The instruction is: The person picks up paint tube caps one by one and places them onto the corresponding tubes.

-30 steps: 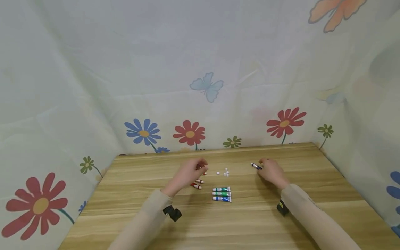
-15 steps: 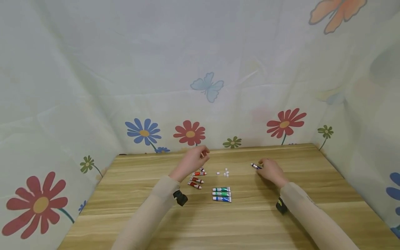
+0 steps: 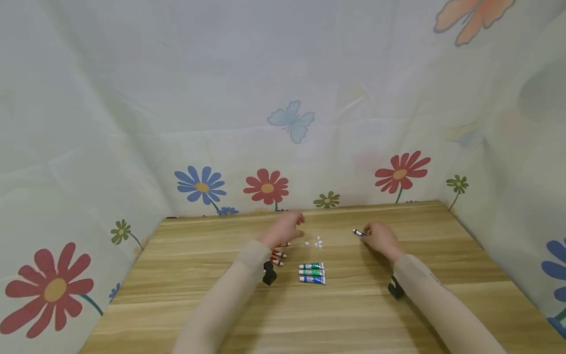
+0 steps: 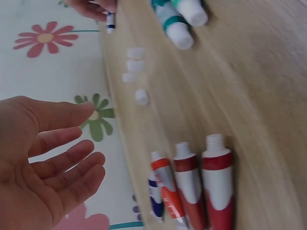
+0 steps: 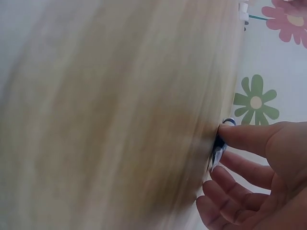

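My right hand (image 3: 382, 241) pinches a small dark-blue paint tube (image 5: 219, 146) between thumb and forefinger, low over the table; its other fingers are loosely curled. My left hand (image 3: 285, 227) hovers with nothing in it, fingers relaxed and bent, above the far end of a row of uncapped paint tubes. In the left wrist view that row has two red tubes (image 4: 218, 187), an orange tube (image 4: 170, 191) and a dark-blue tube (image 4: 154, 196), threaded necks bare. Several small white caps (image 4: 135, 65) lie loose just right of the left hand.
Three capped tubes, two green (image 3: 311, 266) and one blue (image 3: 312, 280), lie side by side nearer the front of the wooden table (image 3: 353, 314). A flower-printed cloth (image 3: 327, 162) hangs behind the table's far edge and at both sides.
My left hand has first moved away toward the far edge, then rightward toward the caps, uncovering the tube row in part. The right hand stays almost in place with its tube.
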Tool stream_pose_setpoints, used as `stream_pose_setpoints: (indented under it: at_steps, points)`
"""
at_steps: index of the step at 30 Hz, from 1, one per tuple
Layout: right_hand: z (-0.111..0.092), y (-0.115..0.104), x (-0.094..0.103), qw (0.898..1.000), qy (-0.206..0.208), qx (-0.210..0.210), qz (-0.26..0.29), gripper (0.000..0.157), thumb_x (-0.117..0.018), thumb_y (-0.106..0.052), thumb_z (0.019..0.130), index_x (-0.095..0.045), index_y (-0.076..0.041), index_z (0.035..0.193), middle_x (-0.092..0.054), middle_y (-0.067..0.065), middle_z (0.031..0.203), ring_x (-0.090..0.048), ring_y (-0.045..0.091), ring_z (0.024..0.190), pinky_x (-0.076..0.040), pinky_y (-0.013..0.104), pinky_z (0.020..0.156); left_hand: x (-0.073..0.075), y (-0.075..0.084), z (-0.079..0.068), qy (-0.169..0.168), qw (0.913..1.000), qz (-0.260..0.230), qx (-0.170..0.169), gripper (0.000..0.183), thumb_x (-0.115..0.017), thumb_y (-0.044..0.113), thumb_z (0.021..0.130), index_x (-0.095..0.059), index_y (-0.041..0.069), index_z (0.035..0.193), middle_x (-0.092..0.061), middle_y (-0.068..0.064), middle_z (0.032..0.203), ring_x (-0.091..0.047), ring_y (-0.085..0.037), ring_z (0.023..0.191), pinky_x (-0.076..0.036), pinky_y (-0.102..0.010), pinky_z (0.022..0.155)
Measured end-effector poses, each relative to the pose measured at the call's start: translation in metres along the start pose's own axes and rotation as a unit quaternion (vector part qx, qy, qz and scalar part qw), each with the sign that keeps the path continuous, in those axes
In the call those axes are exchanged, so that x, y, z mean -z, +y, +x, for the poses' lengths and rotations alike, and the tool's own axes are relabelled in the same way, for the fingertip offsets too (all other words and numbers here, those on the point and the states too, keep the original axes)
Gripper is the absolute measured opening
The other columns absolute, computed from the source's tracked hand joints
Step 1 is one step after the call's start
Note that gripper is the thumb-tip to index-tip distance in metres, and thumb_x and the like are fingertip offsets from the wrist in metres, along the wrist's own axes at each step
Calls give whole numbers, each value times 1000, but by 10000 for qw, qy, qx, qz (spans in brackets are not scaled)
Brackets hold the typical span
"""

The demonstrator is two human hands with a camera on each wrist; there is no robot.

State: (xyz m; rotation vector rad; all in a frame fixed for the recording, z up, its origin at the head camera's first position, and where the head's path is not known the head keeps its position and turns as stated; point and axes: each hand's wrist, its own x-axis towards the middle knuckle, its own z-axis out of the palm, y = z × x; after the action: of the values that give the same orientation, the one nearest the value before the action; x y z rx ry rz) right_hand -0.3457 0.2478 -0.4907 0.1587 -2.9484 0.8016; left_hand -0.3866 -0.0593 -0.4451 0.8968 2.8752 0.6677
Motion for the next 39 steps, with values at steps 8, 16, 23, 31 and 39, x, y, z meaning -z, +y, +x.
stream_pose_setpoints:
  at_steps: [8, 16, 23, 31, 39]
  points:
    - [2, -1, -1, 9999, -76, -61, 107, 23, -73, -13, 90, -69, 6, 103, -64, 10, 84, -54, 22, 72, -43, 36, 64, -19, -10, 1, -227, 9991, -141, 315, 31, -71, 5, 91, -62, -4, 119, -64, -18, 114, -60, -27, 101, -51, -43, 91]
    - [3, 1, -1, 9997, -137, -142, 130, 22, -72, -14, 91, -69, 5, 103, -65, 10, 86, -54, 23, 74, -43, 36, 65, -29, -14, 3, -257, 9991, 31, 340, 27, -68, -1, 85, -64, -1, 112, -65, -10, 99, -59, -22, 90, -53, -39, 82]
    - [3, 0, 1, 9997, -158, -126, 170, 23, -71, -13, 91, -69, 6, 104, -66, 12, 88, -55, 24, 75, -45, 38, 67, -32, -14, 3, -203, 9988, -101, 431, 22, -68, 0, 88, -67, 2, 110, -67, -10, 102, -60, -22, 93, -53, -39, 85]
    - [2, -1, 0, 9997, -132, -155, 160, 21, -71, -13, 92, -70, 5, 103, -65, 11, 87, -54, 24, 75, -44, 38, 68, -35, -20, 1, -68, 9987, -370, 339, 21, -71, 3, 88, -69, 0, 108, -68, -11, 104, -62, -24, 98, -52, -40, 89]
    - [2, -2, 1, 9996, -142, -179, 157, 24, -70, -14, 92, -70, 6, 105, -65, 10, 86, -54, 23, 73, -43, 36, 64, -36, -18, -1, -185, 9967, -757, 215, 19, -76, 7, 89, -71, 2, 106, -68, -5, 96, -61, -17, 87, -53, -33, 82]
